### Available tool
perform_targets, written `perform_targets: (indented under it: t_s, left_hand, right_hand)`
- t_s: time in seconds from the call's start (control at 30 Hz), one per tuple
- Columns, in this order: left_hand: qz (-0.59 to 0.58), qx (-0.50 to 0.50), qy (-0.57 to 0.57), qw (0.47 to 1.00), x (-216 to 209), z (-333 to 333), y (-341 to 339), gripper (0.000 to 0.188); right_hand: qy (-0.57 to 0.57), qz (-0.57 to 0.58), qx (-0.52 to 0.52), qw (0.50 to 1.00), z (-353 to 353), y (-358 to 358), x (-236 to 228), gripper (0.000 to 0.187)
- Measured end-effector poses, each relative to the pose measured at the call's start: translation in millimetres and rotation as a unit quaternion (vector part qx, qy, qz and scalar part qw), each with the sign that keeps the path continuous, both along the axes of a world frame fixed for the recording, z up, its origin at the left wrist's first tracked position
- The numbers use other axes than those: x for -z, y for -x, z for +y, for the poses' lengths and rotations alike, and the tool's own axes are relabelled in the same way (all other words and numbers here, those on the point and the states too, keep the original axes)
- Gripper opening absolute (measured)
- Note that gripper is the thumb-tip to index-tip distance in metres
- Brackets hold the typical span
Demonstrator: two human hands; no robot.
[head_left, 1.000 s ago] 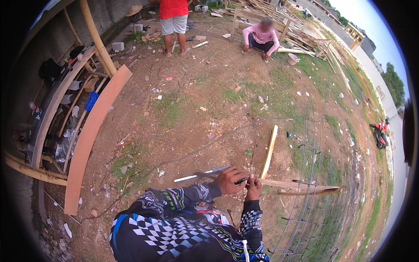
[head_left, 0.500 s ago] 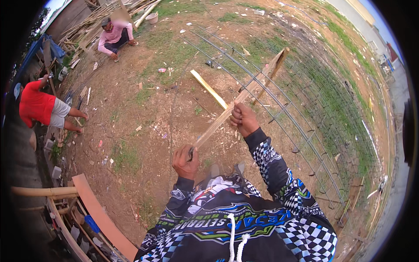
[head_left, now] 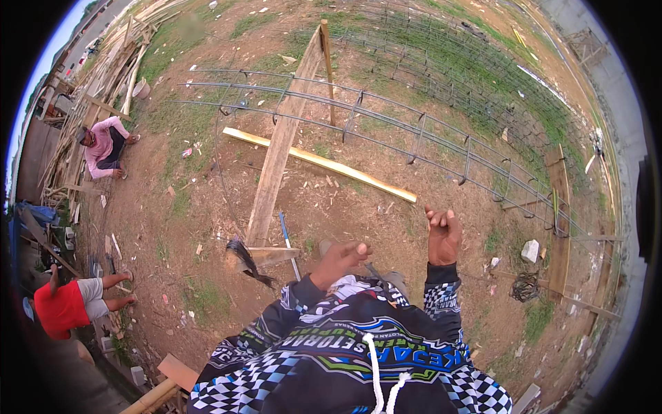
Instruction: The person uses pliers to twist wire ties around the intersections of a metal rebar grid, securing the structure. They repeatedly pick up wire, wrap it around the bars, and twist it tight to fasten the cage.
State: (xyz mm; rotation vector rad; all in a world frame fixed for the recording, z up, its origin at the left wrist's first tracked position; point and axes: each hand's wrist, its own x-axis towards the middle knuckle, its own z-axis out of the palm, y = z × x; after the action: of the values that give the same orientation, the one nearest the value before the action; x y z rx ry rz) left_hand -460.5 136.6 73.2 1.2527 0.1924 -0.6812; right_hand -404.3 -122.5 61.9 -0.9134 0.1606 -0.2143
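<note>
Littered dirt (head_left: 172,231) lies below; I judge this a reach, left fingers (head_left: 360,250) and right fingers (head_left: 452,221) half-curled, apparently empty; gripping the yellow board (head_left: 345,170) would need closing them.

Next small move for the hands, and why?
Probably shift the left hand leftward to take a strand from the bundle of thin dark strands draped over the brown wooden plank's near end. The bundle looks within easy reach, neither hand clearly holds anything, and the right hand appears clear of the grey steel-bar cage.
</note>
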Motion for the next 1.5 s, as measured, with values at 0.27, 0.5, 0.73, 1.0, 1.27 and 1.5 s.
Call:
perform_targets:
  t_s: [0.27,0.5,0.73,1.0,1.27,1.5]
  left_hand:
    - [0.142,-0.134,0.222,0.955,51,-192,-47,0.039]
    - [0.065,-0.067,0.234,0.968,28,-362,-20,0.045]
    - [-0.205,0.113,0.062,0.970,57,-540,55,0.052]
    - [-0.277,0.276,0.047,0.919,118,-723,108,0.048]
    - [-0.417,0.455,0.041,0.786,118,-928,162,0.043]
    - [-0.492,0.387,0.037,0.779,90,-987,187,0.047]
  right_hand:
    - [0.173,0.135,-0.144,0.965,-76,162,22,0.025]
    - [0.148,0.218,0.218,0.940,-236,306,66,0.018]
    - [0.116,0.392,0.385,0.828,-313,411,99,0.030]
    - [0.162,0.518,0.326,0.774,-425,511,214,0.029]
    - [-0.184,0.632,0.367,0.657,-543,644,323,0.023]
    - [0.177,0.685,0.254,0.659,-664,685,325,0.021]
